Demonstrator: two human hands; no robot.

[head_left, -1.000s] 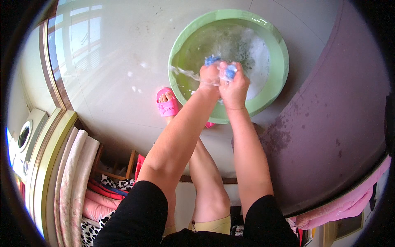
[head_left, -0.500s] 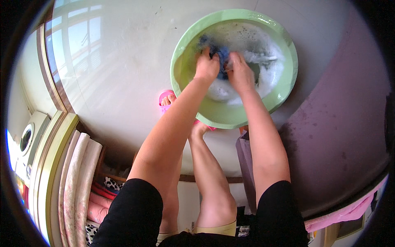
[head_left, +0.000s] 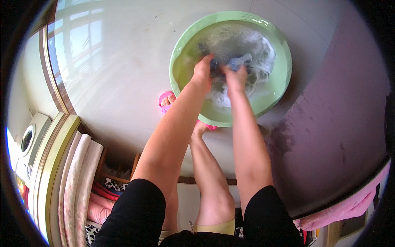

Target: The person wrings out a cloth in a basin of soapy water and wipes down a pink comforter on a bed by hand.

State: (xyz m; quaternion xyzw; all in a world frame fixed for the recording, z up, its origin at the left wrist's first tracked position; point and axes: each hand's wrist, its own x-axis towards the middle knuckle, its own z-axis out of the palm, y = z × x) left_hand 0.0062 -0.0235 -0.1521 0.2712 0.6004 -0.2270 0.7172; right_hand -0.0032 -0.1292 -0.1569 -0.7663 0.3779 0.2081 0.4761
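Note:
A light green round basin stands on the pale floor, filled with soapy, foamy water. My left hand and my right hand are both down in the water, gripping a blue cloth between them near the basin's middle. Part of the cloth is under the foam. My bare legs and a pink slipper are just below the basin.
A wet dark patch spreads on the floor right of the basin. A white washing machine and a folded striped pink bedding stack stand at the lower left. Pink cloth hangs at the lower right.
A second ago both hands held the blue cloth above the water with drops flying. They have since pushed it down into the foam and are lower in the basin.

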